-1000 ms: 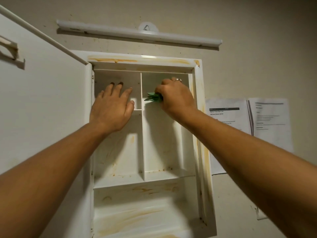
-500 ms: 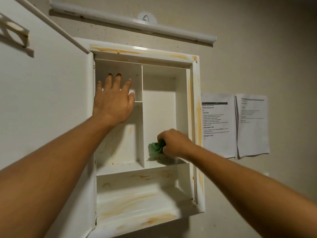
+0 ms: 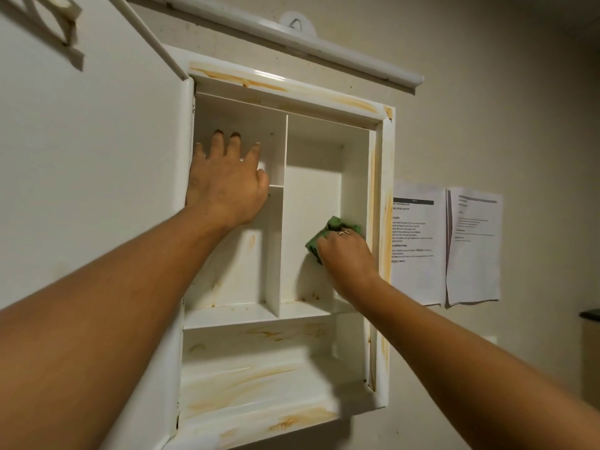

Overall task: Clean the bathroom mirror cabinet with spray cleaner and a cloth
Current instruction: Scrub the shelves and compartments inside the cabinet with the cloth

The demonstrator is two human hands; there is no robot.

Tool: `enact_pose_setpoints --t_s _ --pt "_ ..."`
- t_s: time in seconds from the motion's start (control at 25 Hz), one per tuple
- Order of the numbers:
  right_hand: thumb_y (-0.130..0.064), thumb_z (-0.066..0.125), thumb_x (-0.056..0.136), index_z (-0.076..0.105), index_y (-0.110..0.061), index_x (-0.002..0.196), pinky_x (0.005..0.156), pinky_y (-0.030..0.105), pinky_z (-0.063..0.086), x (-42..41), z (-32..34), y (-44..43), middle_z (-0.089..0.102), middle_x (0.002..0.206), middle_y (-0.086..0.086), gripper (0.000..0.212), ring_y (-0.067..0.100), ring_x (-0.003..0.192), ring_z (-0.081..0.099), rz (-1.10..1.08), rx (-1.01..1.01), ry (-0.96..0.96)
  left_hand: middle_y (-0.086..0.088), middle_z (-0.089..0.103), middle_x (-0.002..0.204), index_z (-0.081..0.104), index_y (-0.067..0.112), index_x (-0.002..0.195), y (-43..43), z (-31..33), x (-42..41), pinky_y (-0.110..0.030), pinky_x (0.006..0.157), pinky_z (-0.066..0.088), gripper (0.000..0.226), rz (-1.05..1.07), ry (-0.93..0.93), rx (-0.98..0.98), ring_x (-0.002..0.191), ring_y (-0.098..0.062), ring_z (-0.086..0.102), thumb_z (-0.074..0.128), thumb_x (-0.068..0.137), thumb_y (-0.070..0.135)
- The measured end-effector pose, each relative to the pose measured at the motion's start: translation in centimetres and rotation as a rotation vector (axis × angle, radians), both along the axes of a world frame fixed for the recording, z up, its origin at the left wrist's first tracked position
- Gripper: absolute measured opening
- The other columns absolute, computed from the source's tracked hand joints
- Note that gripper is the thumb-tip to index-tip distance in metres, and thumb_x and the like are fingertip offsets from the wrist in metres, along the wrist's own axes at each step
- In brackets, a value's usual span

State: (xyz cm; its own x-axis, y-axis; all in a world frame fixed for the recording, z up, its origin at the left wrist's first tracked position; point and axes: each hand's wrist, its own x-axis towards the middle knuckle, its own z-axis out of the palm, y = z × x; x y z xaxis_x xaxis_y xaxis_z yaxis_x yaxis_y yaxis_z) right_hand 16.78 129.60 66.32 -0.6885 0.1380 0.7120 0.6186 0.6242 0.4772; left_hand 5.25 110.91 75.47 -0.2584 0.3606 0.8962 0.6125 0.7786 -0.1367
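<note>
Your right hand (image 3: pixel 345 254) clenches a crumpled green cloth (image 3: pixel 316 243) against the smooth back of the orange-streaked white cabinet (image 3: pixel 386 222). Left hand (image 3: pixel 227 190) lies flat, fingers spread, grasping nothing.

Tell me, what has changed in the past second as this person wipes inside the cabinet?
The right hand, gripping the green cloth, swept from the top of the tall right compartment down to its shelf, then back up to mid-height by the right wall. Nothing was taken or let go. The left hand stayed flat in the upper left compartment; the door stayed open.
</note>
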Motion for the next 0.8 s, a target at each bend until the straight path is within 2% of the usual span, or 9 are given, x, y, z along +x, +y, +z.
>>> enact_pose_setpoints --t_s 0.16,0.28,0.48,0.56,0.6,0.64,0.68,0.76,0.8 --pt "-0.005 0.063 0.093 0.066 -0.012 0.093 0.058 0.031 0.043 0.1 -1.3 -1.4 0.062 0.082 0.003 0.007 0.019 0.069 0.059 -0.138 0.040 -0.147 -0.017 0.026 0.166 0.024 0.021 0.162 -0.1 0.2 0.0 -0.060 0.123 0.020 0.061 -0.002 -0.008 -0.023 0.153 -0.040 0.020 0.021 0.105 0.042" --pt "-0.012 0.064 0.095 0.067 -0.009 0.103 0.064 0.032 0.043 -0.4 -2.6 -2.5 0.067 0.094 0.007 0.009 0.022 0.082 0.064 -0.140 -0.033 -0.256 -0.017 0.025 0.166 0.023 0.021 0.162 -0.2 0.2 0.1 -0.060 0.123 0.019 0.061 0.001 -0.023 -0.029 0.153 -0.040 0.019 0.021 0.105 0.044" --pt "-0.017 0.059 0.094 0.069 -0.009 0.108 0.083 0.034 0.057 -1.2 -1.5 -2.0 0.068 0.094 0.005 0.020 0.021 0.084 0.062 -0.004 -0.398 -0.257 -0.016 0.024 0.167 0.022 0.021 0.163 -0.3 0.1 0.2 -0.060 0.124 0.016 0.061 0.004 -0.033 -0.025 0.155 -0.039 0.017 0.020 0.105 0.044" --pt "-0.014 0.055 0.093 0.069 -0.009 0.111 0.090 0.038 0.058 -0.3 -0.4 -1.5 0.069 0.101 0.005 0.024 0.022 0.093 0.064 0.138 -0.760 -0.155 -0.016 0.024 0.167 0.023 0.021 0.162 -0.4 0.3 0.6 -0.061 0.124 0.014 0.061 0.011 -0.030 -0.040 0.155 -0.039 0.016 0.020 0.105 0.044" --pt "-0.010 0.055 0.092 0.068 -0.010 0.111 0.093 0.040 0.057 0.3 0.3 -1.3 0.068 0.104 0.006 0.023 0.024 0.098 0.063 0.277 -0.977 -0.058 -0.016 0.025 0.167 0.023 0.021 0.162 -0.4 0.2 0.7 -0.062 0.124 0.013 0.062 0.018 -0.031 -0.047 0.155 -0.039 0.016 0.019 0.106 0.044" --pt "-0.005 0.055 0.092 0.068 -0.011 0.109 0.095 0.041 0.056 1.1 1.1 -1.3 0.067 0.104 0.007 0.022 0.025 0.101 0.063 0.427 -1.094 0.077 -0.016 0.025 0.167 0.023 0.021 0.162 -0.3 0.1 0.7 -0.062 0.124 0.012 0.062 0.026 -0.032 -0.049 0.155 -0.039 0.016 0.019 0.106 0.045" --pt "0.000 0.054 0.090 0.069 -0.012 0.107 0.094 0.043 0.057 1.8 2.1 -1.4 0.067 0.103 0.007 0.025 0.024 0.101 0.063 0.557 -1.088 0.246 -0.016 0.025 0.167 0.023 0.021 0.162 -0.3 0.1 0.7 -0.062 0.124 0.012 0.062 0.032 -0.031 -0.048 0.155 -0.038 0.016 0.019 0.105 0.044" --pt "0.004 0.054 0.086 0.074 -0.015 0.108 0.089 0.042 0.058 2.5 3.6 -1.4 0.071 0.101 0.003 0.035 0.021 0.098 0.065 0.693 -0.812 0.545 -0.017 0.029 0.165 0.026 0.020 0.161 -0.2 0.1 0.6 -0.061 0.124 0.013 0.062 0.034 -0.023 -0.041 0.154 -0.039 0.019 0.019 0.105 0.044" --pt "0.003 0.055 0.085 0.075 -0.017 0.112 0.088 0.039 0.058 2.2 3.8 -1.7 0.072 0.104 0.002 0.039 0.020 0.099 0.065 0.701 -0.657 0.594 -0.017 0.031 0.164 0.028 0.019 0.161 -0.3 0.1 0.6 -0.061 0.123 0.015 0.062 0.037 -0.019 -0.041 0.153 -0.039 0.021 0.020 0.104 0.043"
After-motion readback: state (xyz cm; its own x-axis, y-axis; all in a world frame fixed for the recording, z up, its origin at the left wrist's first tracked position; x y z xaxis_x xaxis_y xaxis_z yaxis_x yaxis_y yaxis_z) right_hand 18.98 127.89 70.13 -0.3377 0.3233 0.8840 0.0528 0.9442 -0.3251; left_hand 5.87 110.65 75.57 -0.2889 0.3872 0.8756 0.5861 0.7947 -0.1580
